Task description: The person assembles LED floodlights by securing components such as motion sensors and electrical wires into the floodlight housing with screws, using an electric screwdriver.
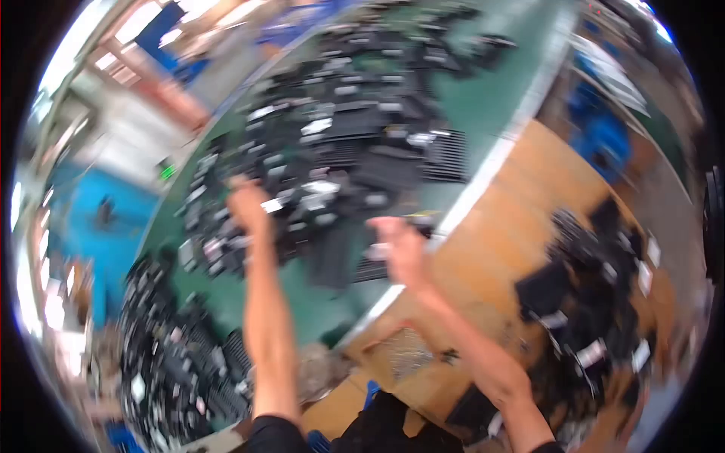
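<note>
My left hand (248, 204) reaches over a heap of small black parts (332, 143) with whitish pieces among them, spread on a green surface (483, 98). Blur hides its fingers and anything in them. Near the pale edge of that surface is my right hand (399, 245), its fingers drawn together by a dark ribbed part (371, 268); what it holds, if anything, is too blurred to name. Another dark ribbed piece (445, 156) lies above and to the right of my right hand.
A tan board (491, 249) on the right bears a pile of black parts (593, 279). More black parts (174, 362) lie at the lower left. A small tray of tiny pieces (404, 355) sits near my body. Blue objects (600, 132) stand at the upper right.
</note>
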